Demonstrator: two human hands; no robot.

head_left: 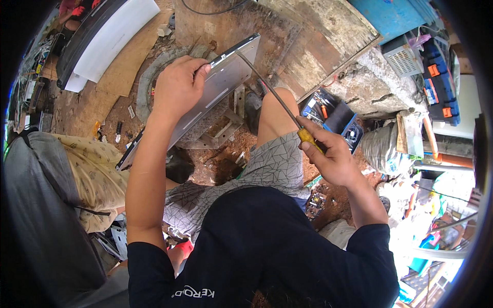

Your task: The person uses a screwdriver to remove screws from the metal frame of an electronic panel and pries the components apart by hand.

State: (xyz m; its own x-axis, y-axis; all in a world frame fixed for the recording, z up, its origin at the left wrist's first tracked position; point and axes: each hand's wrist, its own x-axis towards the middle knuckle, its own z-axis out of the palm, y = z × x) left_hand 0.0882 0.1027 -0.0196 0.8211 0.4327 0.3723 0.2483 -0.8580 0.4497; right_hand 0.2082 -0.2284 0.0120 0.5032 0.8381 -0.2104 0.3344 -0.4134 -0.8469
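Two bare hands worked on one flat grey panel point(226, 77), which stood tilted in front of the wearer's knees, one end reaching over the near edge of a worn wooden board point(328, 38) and the other slanting down toward the wearer's left. One hand, the left point(179, 84), was folded over the panel's upper long edge, thumb and forefinger drawn close together and pinching that edge; its remaining fingers were mostly hidden, so how far they curled I cannot tell. The right hand point(331, 156) was closed round the yellow handle of one long screwdriver point(307, 137), fingers wrapped and thumb laid along the grip. The screwdriver's single slim shaft ran up to the panel's upper edge, near the far corner; whether its tip sat in a gap or merely touched the surface I could not tell. Beside the board's right edge, on the ground, lay one open blue toolbox point(351, 124) with several tools inside, one of them an orange-handled tool point(324, 111). Beyond it stood one grey perforated crate point(402, 57) and one dark blue case point(442, 95) bearing two orange latches. Left of the board were one large white sheet point(115, 41) and, nearer the panel, one grey ring point(145, 90).
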